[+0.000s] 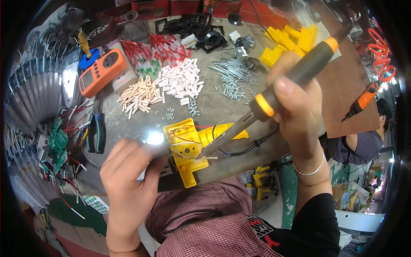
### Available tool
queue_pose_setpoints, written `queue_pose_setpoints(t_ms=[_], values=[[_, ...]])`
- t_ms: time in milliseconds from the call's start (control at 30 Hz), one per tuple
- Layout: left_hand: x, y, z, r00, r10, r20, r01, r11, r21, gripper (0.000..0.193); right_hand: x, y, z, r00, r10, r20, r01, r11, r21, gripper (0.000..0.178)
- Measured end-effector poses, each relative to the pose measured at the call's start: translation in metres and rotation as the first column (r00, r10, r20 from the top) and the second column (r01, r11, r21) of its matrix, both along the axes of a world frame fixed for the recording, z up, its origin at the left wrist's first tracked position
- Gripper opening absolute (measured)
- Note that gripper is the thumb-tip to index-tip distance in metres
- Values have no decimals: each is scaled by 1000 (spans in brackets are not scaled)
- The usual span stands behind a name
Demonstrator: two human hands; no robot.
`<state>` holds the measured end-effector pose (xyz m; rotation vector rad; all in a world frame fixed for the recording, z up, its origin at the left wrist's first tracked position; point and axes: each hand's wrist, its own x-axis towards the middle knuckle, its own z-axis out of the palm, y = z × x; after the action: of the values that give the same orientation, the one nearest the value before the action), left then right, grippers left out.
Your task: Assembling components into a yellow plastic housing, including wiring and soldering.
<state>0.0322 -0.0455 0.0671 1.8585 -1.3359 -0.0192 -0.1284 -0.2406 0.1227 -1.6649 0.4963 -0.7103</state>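
Observation:
My right hand (295, 105) is wrapped round the grey handle of a soldering iron (299, 75) with yellow bands. Its metal stem slants down to a yellow plastic housing (187, 150) at the table's front edge. Red, white and dark wires run over the housing, and a black cable (246, 148) leads off to its right. The tip is close to the wire ends there; contact cannot be made out. Just left of the housing, my left hand (130, 169) is closed, its fingers curled round something dark and mostly hidden. A bright glare sits at its fingertips.
Beyond the housing lie piles of white sleeves (182, 79), beige sleeves (139, 95), screws (231, 85) and red-wired parts (171, 49). An orange multimeter (102, 73), pliers (99, 132) and circuit boards (59, 139) are left. At right are yellow housings (306, 38), an orange screwdriver (364, 99) and another person (361, 143).

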Motion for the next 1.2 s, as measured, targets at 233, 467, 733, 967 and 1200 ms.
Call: queue_pose_setpoints(t_ms=[233, 467, 733, 967, 1200], values=[[-2, -4, -6, 994, -34, -105, 33, 999, -15, 28, 11, 3, -10, 999, 25, -26, -25, 1000, 1, 18], [0, -5, -7, 993, -61, -97, 61, 998, -4, 31, 13, 2, -13, 999, 29, -23, -28, 999, 14, 18], [3, -5, -8, 991, -89, -101, 87, 996, -18, 31, 15, 1, -13, 998, 59, -9, -59, 998, -19, 19], [20, 4, -9, 994, 89, 64, -88, 996, -14, 28, 13, 0, -14, 999, 29, -27, -30, 999, -17, 19], [52, 29, -55, 910, 414, 23, -415, 908, 61, 20, 8, 0, -15, 999, 20, -32, -20, 1000, -2, 17]])
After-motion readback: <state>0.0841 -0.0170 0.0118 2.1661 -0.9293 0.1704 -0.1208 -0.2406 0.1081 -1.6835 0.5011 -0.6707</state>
